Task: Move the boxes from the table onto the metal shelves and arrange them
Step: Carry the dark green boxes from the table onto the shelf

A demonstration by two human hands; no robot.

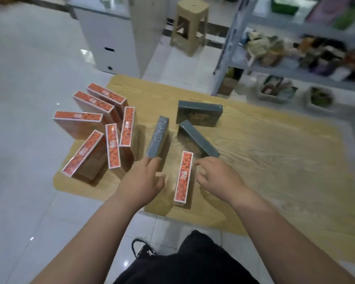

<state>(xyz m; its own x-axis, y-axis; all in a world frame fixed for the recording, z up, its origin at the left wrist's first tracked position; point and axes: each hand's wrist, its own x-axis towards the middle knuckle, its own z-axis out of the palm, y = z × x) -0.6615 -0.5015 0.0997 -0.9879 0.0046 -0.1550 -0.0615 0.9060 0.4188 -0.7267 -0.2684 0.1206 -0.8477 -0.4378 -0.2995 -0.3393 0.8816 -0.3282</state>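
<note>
Here, left hand (140, 178) and right hand (217, 175), both open and empty, flank an upright orange box (183, 178) on the wooden table (275, 160); six orange boxes (103, 128) at 10 o'clock, three grey boxes (193, 128) at 12, metal shelves (275, 66) at 1

Dim, cool indoor light leaves the scene soft and slightly blurred; glare spots glint on the glossy floor tiles (29, 140) at left, while wide-angle distortion bends the hazy far-right metal shelves (295, 68) and faint shadows edge the counter (275, 160).
</note>
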